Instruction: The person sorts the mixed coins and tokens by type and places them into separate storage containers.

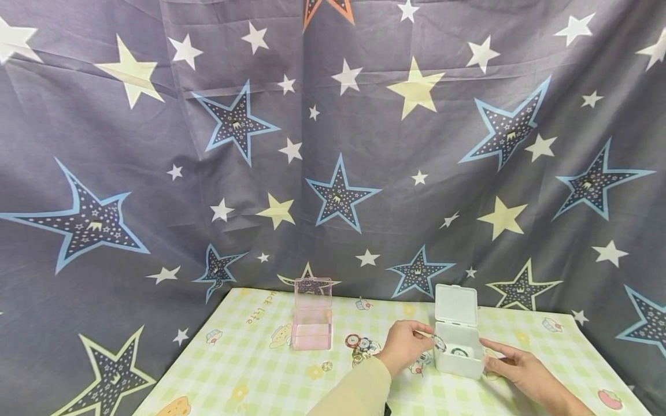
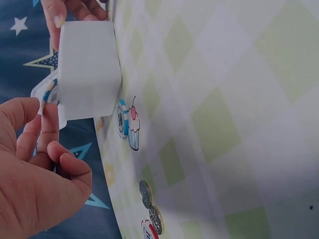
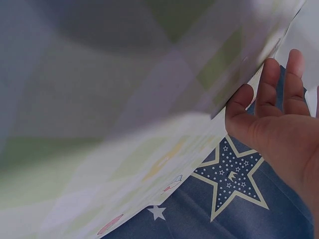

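My left hand (image 1: 408, 348) pinches a poker chip (image 1: 439, 344) at the left rim of a small white box (image 1: 458, 367), whose lid (image 1: 456, 305) stands up at the back. In the left wrist view the chip (image 2: 51, 93) shows a blue and white edge between thumb and fingers. A green poker chip (image 1: 459, 352) lies inside the box. My right hand (image 1: 520, 370) is against the box's right side, its fingers extended. Another blue and white chip (image 2: 122, 119) lies on the table just left of the box.
A pink transparent box (image 1: 312, 338) with its lid raised stands at the left. Between the boxes lies a pile of poker chips (image 1: 352, 340) and gold coins, with one gold coin (image 1: 326, 366) apart. A checked cloth (image 1: 260, 370) covers the table; a starry curtain (image 1: 333, 138) hangs behind.
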Demonstrator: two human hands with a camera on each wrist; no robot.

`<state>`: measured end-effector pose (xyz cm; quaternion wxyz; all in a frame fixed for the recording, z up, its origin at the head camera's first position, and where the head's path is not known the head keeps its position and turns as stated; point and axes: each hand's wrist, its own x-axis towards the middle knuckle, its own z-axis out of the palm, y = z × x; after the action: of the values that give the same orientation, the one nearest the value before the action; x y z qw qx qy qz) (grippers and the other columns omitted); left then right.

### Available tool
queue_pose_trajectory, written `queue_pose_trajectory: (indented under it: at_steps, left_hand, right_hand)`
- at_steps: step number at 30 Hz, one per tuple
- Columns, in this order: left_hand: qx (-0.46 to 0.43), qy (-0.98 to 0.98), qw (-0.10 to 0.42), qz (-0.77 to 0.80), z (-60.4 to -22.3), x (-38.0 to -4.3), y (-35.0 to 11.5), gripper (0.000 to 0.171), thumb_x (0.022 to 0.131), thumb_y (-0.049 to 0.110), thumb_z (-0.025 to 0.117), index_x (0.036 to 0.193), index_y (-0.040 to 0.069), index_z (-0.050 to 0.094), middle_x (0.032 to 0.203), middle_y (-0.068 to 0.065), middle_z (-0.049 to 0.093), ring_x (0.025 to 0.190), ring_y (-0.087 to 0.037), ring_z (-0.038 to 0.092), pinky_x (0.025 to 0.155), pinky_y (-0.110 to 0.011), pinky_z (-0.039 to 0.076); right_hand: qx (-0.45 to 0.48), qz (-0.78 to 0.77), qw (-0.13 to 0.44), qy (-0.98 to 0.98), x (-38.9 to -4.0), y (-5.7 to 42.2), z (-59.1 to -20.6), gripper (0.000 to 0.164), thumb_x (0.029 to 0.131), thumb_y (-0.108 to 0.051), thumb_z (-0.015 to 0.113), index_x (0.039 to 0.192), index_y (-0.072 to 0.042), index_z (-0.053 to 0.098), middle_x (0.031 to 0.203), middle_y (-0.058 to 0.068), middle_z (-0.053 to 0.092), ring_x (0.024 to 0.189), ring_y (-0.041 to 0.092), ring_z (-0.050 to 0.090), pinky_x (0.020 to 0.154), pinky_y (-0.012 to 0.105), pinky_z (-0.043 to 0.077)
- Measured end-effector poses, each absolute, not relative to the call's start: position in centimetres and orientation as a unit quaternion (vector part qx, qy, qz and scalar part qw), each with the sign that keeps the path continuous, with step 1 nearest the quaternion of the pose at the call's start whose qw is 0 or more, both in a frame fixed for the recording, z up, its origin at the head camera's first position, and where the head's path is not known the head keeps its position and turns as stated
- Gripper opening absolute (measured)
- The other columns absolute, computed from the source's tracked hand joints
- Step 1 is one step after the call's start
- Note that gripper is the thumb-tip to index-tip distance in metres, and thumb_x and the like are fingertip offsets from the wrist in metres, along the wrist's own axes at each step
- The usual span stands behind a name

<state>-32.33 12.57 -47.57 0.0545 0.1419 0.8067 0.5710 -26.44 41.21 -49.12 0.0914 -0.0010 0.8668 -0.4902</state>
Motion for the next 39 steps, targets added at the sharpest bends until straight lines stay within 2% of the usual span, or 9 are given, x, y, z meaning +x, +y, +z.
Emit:
queue_pose_trajectory:
  at_steps: [5,11,14,21,23,25,29,32,39]
  left_hand:
    - [0.14,0.807,0.048,0.571,-47.7,-32.3,12.6,0.019,0.086,0.004,0.08,0.103,0.011,0.083,0.079,0.006,0.071,0.068,-0.003,0.057,0.063,-0.021,0.05]
    - [0.138,0.809,0.044,0.569,-47.8,-32.4,12.5,0.02,0.085,0.004,0.08,0.104,0.011,0.083,0.08,0.006,0.073,0.069,-0.003,0.059,0.065,-0.022,0.051]
    - [0.14,0.814,0.04,0.562,-47.9,-32.5,12.3,0.019,0.085,0.005,0.081,0.103,0.011,0.083,0.079,0.006,0.072,0.069,-0.003,0.059,0.068,-0.023,0.052]
    - [0.174,0.877,0.003,0.448,-49.2,-32.8,11.5,0.02,0.085,0.014,0.084,0.105,0.013,0.083,0.072,0.01,0.067,0.065,-0.003,0.055,0.069,-0.023,0.051]
    - [0.174,0.894,-0.001,0.412,-49.7,-32.9,11.4,0.023,0.084,0.019,0.085,0.107,0.015,0.083,0.068,0.01,0.067,0.068,-0.006,0.059,0.074,-0.025,0.054]
    - [0.17,0.91,-0.003,0.378,-50.3,-33.0,11.4,0.025,0.084,0.024,0.086,0.108,0.018,0.084,0.066,0.01,0.069,0.079,-0.012,0.066,0.084,-0.03,0.058]
    - [0.162,0.932,-0.009,0.323,-51.1,-33.0,11.7,0.031,0.08,0.03,0.088,0.11,0.023,0.084,0.089,0.01,0.081,0.102,-0.024,0.069,0.102,-0.038,0.057]
    - [0.167,0.942,-0.023,0.291,-51.5,-33.0,12.0,0.037,0.077,0.032,0.088,0.113,0.024,0.084,0.106,0.009,0.081,0.101,-0.026,0.069,0.097,-0.039,0.057]
    - [0.163,0.959,-0.048,0.226,-52.0,-32.9,12.8,0.039,0.078,0.041,0.086,0.115,0.029,0.084,0.105,0.004,0.079,0.097,-0.024,0.068,0.088,-0.037,0.056]
  right_hand:
    - [-0.002,-0.494,0.093,0.865,-26.5,41.2,-49.1,0.07,0.11,-0.04,0.059,0.162,0.001,0.037,0.119,0.015,0.079,0.11,0.025,0.077,0.1,0.048,0.061]
    - [0.003,-0.494,0.086,0.865,-26.4,41.0,-49.0,0.071,0.109,-0.039,0.062,0.162,0.001,0.038,0.118,0.015,0.08,0.109,0.023,0.078,0.096,0.042,0.062]
    - [0.009,-0.492,0.085,0.867,-26.5,41.0,-49.0,0.071,0.109,-0.04,0.062,0.161,0.001,0.038,0.118,0.015,0.08,0.108,0.021,0.078,0.098,0.044,0.062]
    - [0.023,-0.493,0.086,0.865,-26.6,40.9,-49.2,0.071,0.108,-0.042,0.063,0.162,-0.001,0.04,0.118,0.013,0.081,0.108,0.019,0.077,0.101,0.047,0.06]
    - [0.017,-0.494,0.089,0.865,-26.6,41.0,-49.2,0.07,0.109,-0.042,0.061,0.162,-0.001,0.039,0.119,0.013,0.08,0.109,0.02,0.077,0.101,0.047,0.06]
    - [0.01,-0.495,0.092,0.864,-26.5,41.0,-49.2,0.07,0.11,-0.041,0.06,0.163,-0.001,0.038,0.12,0.014,0.08,0.11,0.02,0.077,0.101,0.047,0.06]
    - [0.004,-0.495,0.092,0.864,-26.6,41.1,-49.1,0.07,0.11,-0.041,0.06,0.163,-0.001,0.038,0.121,0.015,0.08,0.11,0.021,0.077,0.098,0.043,0.061]
    - [0.001,-0.494,0.09,0.865,-26.6,41.1,-49.1,0.069,0.11,-0.039,0.061,0.162,0.0,0.039,0.12,0.014,0.08,0.109,0.019,0.077,0.096,0.038,0.062]
    - [-0.003,-0.503,0.092,0.859,-26.6,41.2,-49.1,0.069,0.109,-0.038,0.061,0.162,0.001,0.039,0.118,0.013,0.08,0.107,0.018,0.076,0.093,0.04,0.063]
